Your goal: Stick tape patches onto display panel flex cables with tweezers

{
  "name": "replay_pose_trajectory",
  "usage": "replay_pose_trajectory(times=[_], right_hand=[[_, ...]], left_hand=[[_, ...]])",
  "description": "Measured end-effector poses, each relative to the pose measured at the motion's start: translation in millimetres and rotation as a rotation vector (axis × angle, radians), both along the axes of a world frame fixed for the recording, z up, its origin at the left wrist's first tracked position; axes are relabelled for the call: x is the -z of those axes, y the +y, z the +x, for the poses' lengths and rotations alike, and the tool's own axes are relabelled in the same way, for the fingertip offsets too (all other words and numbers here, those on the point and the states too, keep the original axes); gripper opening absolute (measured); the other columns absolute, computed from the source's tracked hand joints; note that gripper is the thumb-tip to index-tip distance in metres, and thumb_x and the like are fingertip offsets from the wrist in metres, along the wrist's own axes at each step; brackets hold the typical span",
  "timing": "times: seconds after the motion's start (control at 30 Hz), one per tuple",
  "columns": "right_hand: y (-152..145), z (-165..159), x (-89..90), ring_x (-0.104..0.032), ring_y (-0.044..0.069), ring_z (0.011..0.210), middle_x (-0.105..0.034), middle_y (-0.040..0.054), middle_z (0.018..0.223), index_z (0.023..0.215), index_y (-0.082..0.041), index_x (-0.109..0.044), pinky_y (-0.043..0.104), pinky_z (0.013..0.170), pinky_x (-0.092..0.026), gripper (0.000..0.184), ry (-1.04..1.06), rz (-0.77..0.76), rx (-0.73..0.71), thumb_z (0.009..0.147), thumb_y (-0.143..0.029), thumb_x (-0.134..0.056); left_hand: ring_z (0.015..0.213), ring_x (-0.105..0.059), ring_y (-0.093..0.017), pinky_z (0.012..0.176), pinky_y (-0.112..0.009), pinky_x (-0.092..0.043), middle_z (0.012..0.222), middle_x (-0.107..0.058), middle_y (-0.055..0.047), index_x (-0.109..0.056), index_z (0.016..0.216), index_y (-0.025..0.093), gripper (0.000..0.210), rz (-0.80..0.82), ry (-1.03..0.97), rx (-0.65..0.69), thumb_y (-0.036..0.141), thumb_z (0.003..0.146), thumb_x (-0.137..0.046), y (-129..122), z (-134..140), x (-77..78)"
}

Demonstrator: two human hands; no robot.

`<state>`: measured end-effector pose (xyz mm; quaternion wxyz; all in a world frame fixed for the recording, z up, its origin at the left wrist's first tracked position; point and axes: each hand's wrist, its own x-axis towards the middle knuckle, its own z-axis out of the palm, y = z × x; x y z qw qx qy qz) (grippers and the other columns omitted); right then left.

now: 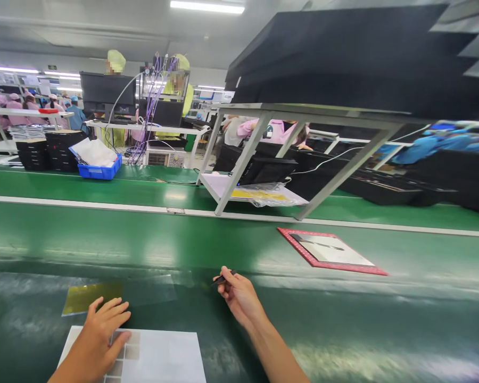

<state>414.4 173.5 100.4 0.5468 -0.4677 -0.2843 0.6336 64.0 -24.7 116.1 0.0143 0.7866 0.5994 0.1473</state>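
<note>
My left hand (102, 338) lies over a white sheet (168, 354) at the near edge, its fingers spread. Square beige labels (132, 346) show on the sheet in a grid beside my thumb. Just beyond my fingertips is a strip of yellow, see-through film (88, 299), continuing to the right as a clear strip (154, 290). Above the green bench, my right hand (239, 298) pinches a slim black pointed tool (225, 277); its tip points left, and its exact kind is hard to make out.
A red-bordered board (317, 261) with a pale panel lies at the right of the green bench (175, 234). Behind the white rail stands a rack (235, 186) under a big black panel. A blue bin (99, 171) holds white sheets. Co-workers sit and stand farther back.
</note>
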Motion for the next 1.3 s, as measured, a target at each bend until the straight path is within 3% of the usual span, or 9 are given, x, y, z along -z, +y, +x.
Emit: replay_pose_trajectory(times=[0.3, 0.5, 0.73, 0.83, 1.0, 1.1, 1.17, 1.3], right_hand=[[0.1, 0.9, 0.6, -0.054, 0.01, 0.045, -0.072, 0.0103, 0.068, 0.069, -0.017, -0.066, 0.017, 0.036, -0.035, 0.062, 0.002, 0.001, -0.004, 0.047, -0.058, -0.106], [-3.8, -0.4, -10.9, -0.055, 0.01, 0.046, -0.073, 0.0094, 0.069, 0.069, -0.015, -0.066, 0.017, 0.037, -0.037, 0.064, 0.002, 0.023, -0.008, 0.046, -0.059, -0.106], [-6.8, 19.9, -24.1, -0.052, 0.008, 0.044, -0.071, 0.0071, 0.064, 0.067, -0.015, -0.068, 0.015, 0.036, -0.036, 0.067, 0.009, 0.031, 0.025, 0.039, -0.061, -0.108], [-8.9, 40.6, -26.5, -0.053, 0.008, 0.045, -0.071, 0.0076, 0.065, 0.066, -0.014, -0.069, 0.014, 0.036, -0.037, 0.068, 0.013, 0.031, 0.068, 0.036, -0.061, -0.108], [-8.8, 82.7, -28.7, -0.053, 0.007, 0.044, -0.071, 0.0088, 0.065, 0.064, -0.013, -0.069, 0.014, 0.035, -0.037, 0.069, 0.048, 0.04, 0.172, 0.032, -0.06, -0.109], [-4.9, 109.1, -30.6, -0.053, 0.007, 0.044, -0.071, 0.0099, 0.066, 0.064, -0.012, -0.069, 0.014, 0.034, -0.037, 0.069, 0.083, 0.051, 0.248, 0.031, -0.057, -0.109], [-1.6, 126.0, -32.8, -0.052, 0.007, 0.043, -0.071, 0.0097, 0.065, 0.063, -0.012, -0.068, 0.014, 0.034, -0.037, 0.069, 0.106, 0.065, 0.308, 0.029, -0.057, -0.109], [3.5, 152.8, -37.9, -0.05, 0.006, 0.044, -0.071, 0.0077, 0.066, 0.063, -0.013, -0.066, 0.015, 0.036, -0.037, 0.071, 0.142, 0.095, 0.435, 0.03, -0.06, -0.108]], left_hand=[[0.135, -0.065, -0.036, 0.112, -0.075, -0.051, 0.142, -0.069, -0.006, -0.075, 0.131, 0.031, 0.034, -0.034, -0.04, -0.009, 0.033, 0.102, -0.058, 0.6, 0.2, -4.6], [0.134, -0.066, -0.036, 0.114, -0.073, -0.049, 0.14, -0.071, -0.006, -0.077, 0.128, 0.03, 0.033, -0.05, -0.112, -0.066, 0.04, 0.101, -0.06, 5.1, -9.1, 0.7], [0.119, -0.075, -0.033, 0.111, -0.062, -0.055, 0.123, -0.08, -0.004, -0.083, 0.108, 0.032, 0.031, 0.121, -0.286, -0.214, 0.05, 0.099, -0.06, 13.6, -26.7, 0.5], [0.111, -0.077, -0.029, 0.103, -0.048, -0.062, 0.113, -0.082, -0.002, -0.085, 0.099, 0.032, 0.031, 0.186, -0.399, -0.33, 0.054, 0.093, -0.064, 13.8, -32.5, -7.5], [0.099, -0.079, -0.026, 0.069, -0.029, -0.061, 0.105, -0.083, 0.002, -0.085, 0.089, 0.032, 0.035, 0.123, -0.493, -0.538, 0.06, 0.084, -0.064, 17.0, -25.5, -29.6], [0.092, -0.079, -0.026, 0.069, -0.03, -0.059, 0.098, -0.083, 0.002, -0.084, 0.086, 0.033, 0.041, -0.008, -0.455, -0.559, 0.065, 0.083, -0.06, 35.5, -2.9, -53.7], [0.089, -0.078, -0.026, 0.075, -0.031, -0.059, 0.095, -0.083, 0.002, -0.084, 0.085, 0.033, 0.044, -0.114, -0.39, -0.467, 0.067, 0.084, -0.057, 58.2, 23.6, -77.8], [0.094, -0.077, -0.025, 0.086, -0.032, -0.056, 0.097, -0.083, 0.001, -0.083, 0.088, 0.028, 0.042, -0.209, -0.225, -0.114, 0.055, 0.092, -0.052, 124.3, 102.8, -132.3]])
